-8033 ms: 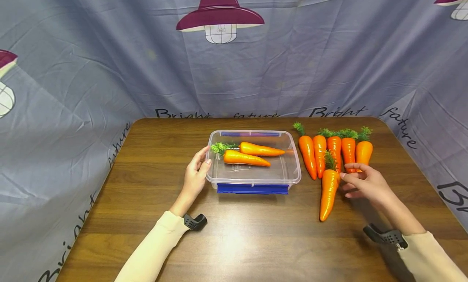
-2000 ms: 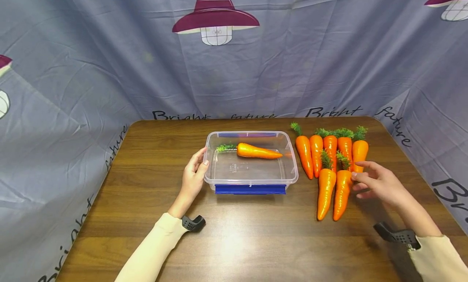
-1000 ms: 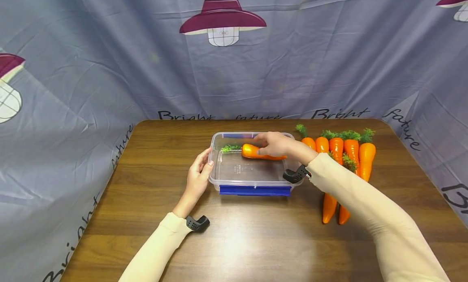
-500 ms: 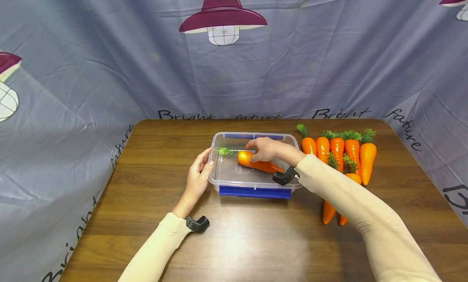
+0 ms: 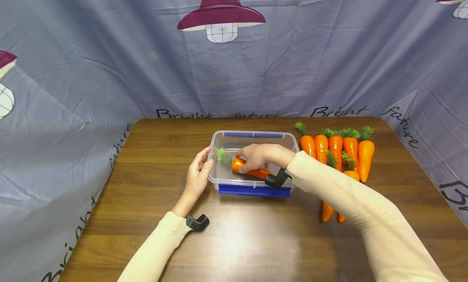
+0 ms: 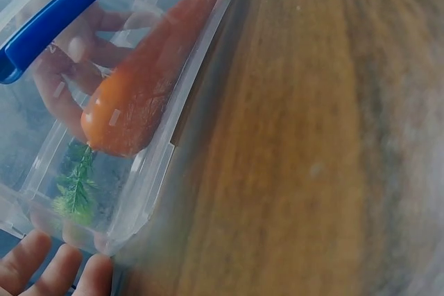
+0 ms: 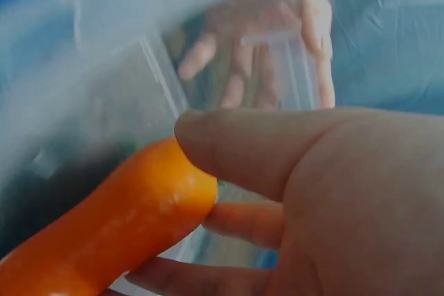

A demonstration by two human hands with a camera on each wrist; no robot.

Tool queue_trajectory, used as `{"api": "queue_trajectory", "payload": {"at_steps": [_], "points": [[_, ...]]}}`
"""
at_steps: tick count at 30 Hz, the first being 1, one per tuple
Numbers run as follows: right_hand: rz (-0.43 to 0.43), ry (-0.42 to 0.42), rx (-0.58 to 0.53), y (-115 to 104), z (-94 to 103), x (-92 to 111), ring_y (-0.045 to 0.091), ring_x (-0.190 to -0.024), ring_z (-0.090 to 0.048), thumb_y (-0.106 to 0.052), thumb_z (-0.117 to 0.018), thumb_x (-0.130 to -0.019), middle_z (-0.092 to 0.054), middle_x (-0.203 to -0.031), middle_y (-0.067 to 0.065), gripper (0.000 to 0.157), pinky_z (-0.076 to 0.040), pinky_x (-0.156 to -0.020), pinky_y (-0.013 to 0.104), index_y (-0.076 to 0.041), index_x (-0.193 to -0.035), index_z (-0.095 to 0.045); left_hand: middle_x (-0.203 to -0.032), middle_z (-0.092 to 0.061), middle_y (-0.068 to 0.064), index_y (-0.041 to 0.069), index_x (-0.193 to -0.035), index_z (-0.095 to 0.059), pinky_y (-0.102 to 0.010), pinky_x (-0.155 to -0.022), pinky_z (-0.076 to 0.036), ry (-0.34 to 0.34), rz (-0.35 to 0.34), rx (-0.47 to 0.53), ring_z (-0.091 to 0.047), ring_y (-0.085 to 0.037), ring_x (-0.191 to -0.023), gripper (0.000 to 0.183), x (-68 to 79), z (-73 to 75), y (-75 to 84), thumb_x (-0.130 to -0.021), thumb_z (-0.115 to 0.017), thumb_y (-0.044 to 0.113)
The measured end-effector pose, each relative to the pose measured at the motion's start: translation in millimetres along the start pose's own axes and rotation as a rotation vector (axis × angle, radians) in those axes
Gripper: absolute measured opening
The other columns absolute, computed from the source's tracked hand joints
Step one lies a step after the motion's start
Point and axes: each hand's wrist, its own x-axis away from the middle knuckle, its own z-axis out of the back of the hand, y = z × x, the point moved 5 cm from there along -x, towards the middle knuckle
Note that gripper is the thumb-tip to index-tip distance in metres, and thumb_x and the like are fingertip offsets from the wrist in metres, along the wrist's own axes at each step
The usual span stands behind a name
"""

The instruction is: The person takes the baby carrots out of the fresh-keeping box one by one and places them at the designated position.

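A clear plastic container with blue side clips sits mid-table. Inside it lies an orange toy carrot with a green feathery top, near the front wall. My right hand reaches into the container and grips this carrot near its thick end. In the right wrist view the thumb lies on one side of the carrot, with fingers on the other. My left hand rests against the container's left end. Its fingertips touch the outer wall in the left wrist view, and the wall shows them extended in the right wrist view.
To the right of the container, several carrots stand in a back row with their green tops away from me. In front of them lie two more carrots, partly hidden by my right sleeve. A printed curtain borders the wooden table.
Eight seconds ago two carrots lay in the container; one has since joined the front row. My right hand then reached in, took hold of the other and drew it toward the front wall.
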Motion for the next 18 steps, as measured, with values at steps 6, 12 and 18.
{"api": "queue_trajectory", "payload": {"at_steps": [6, 12, 18], "points": [[0.111, 0.115, 0.107, -10.3, -10.4, -4.2, 0.018, -0.076, -0.055, -0.024, -0.07, -0.092, -0.064, -0.105, 0.007, 0.044, -0.05, -0.068, 0.03, -0.012, -0.133, -0.057, -0.131, -0.062, -0.031, -0.002, -0.144, -0.052, -0.013, -0.09, -0.049, 0.013, 0.022, -0.011, -0.06, -0.045, -0.118, 0.046, 0.4, -0.4, 0.3, -0.099, -0.053, 0.003], [0.154, 0.242, 0.07, -5.7, -17.3, -14.7, 0.023, -0.098, -0.059, -0.025, -0.073, -0.09, -0.067, -0.106, 0.006, 0.052, -0.05, -0.091, 0.037, -0.008, -0.136, -0.058, -0.131, -0.063, -0.031, 0.001, -0.145, -0.053, -0.014, -0.09, -0.048, 0.013, 0.033, -0.027, -0.061, -0.045, -0.12, 0.046, 0.6, -0.6, 1.4, -0.099, -0.053, 0.005], [0.199, 0.226, -0.037, -1.3, -16.1, -17.2, 0.024, -0.104, -0.058, -0.024, -0.07, -0.092, -0.067, -0.118, 0.011, 0.059, -0.049, -0.1, 0.041, -0.007, -0.146, -0.053, -0.131, -0.063, -0.031, 0.0, -0.144, -0.053, -0.013, -0.089, -0.048, 0.015, 0.03, -0.024, -0.061, -0.046, -0.12, 0.046, 1.4, -0.4, 3.2, -0.099, -0.053, 0.005]]}}
